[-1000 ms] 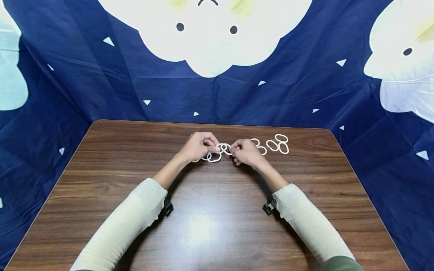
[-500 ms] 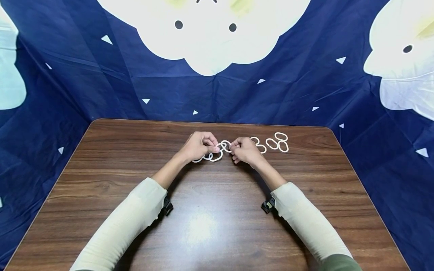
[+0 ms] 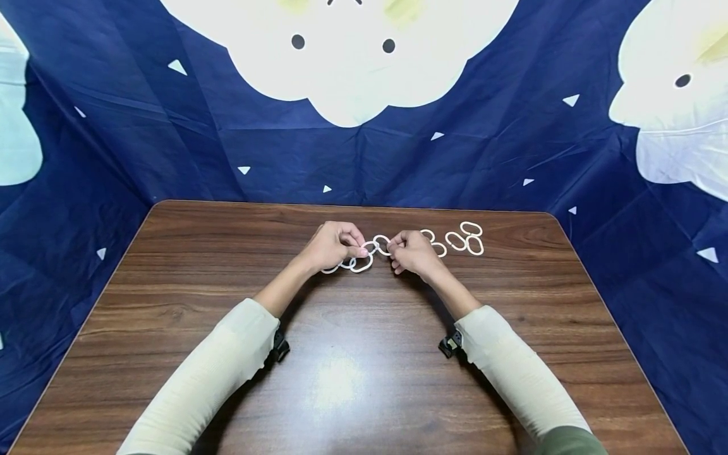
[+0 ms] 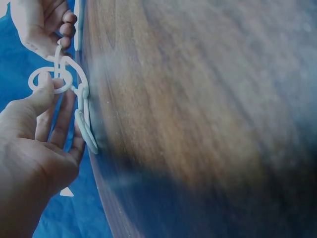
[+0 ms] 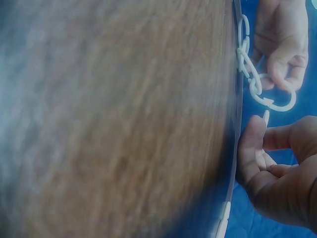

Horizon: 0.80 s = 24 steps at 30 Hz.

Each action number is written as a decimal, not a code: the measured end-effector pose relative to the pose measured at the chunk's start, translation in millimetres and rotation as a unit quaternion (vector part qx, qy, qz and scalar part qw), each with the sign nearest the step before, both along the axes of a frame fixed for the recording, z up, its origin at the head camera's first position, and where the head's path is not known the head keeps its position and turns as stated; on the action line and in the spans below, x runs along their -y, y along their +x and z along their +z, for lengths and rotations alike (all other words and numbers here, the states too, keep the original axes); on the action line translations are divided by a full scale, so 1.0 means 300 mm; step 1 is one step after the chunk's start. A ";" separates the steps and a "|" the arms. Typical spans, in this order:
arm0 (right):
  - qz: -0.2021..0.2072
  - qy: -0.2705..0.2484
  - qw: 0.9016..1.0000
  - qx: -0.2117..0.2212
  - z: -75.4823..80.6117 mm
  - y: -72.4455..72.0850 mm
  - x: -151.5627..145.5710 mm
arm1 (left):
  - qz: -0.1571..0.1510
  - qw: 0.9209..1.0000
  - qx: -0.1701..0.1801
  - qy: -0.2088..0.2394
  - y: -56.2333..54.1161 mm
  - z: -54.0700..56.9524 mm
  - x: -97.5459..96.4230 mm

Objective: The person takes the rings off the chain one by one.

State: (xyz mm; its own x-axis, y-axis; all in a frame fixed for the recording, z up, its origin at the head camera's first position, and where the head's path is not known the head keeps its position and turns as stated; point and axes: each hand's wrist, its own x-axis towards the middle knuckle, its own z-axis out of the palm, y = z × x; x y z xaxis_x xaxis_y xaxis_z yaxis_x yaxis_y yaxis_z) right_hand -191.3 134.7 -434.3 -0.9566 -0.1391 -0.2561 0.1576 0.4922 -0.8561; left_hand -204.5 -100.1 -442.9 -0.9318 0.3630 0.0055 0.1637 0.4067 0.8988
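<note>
In the head view both hands meet over the far middle of the table. My left hand [image 3: 334, 246] pinches a white oval link [image 5: 291, 104] between thumb and fingers. From that link a short chain of white links [image 4: 85, 130] trails down beneath the left hand. My right hand [image 3: 414, 254] pinches another white link [image 5: 266, 119], whose far end overlaps the left hand's link in the head view. The right wrist view shows a small gap with a notch on the left-held link, close by the right hand's link.
Several loose white links lie on the wooden table [image 3: 227, 354] to the right. Two links [image 3: 445, 252] are partly behind the right hand, and a group of three [image 3: 481, 246] sits farther out. A blue cloth [image 3: 364, 164] with cloud prints stands behind the table.
The link in my right hand has tipped slightly upward and shifted a little against the left-held link. Both hands stay nearly in place; the head view has shifted slightly.
</note>
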 end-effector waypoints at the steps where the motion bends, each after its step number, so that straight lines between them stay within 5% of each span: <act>1: -0.002 -0.001 1.000 0.001 0.001 0.000 -0.002 | 0.001 1.000 -0.001 -0.001 0.000 0.001 0.001; 24: 0.003 -0.011 0.999 0.030 -0.001 0.003 -0.052 | -0.008 0.999 0.008 -0.030 -0.003 0.007 0.009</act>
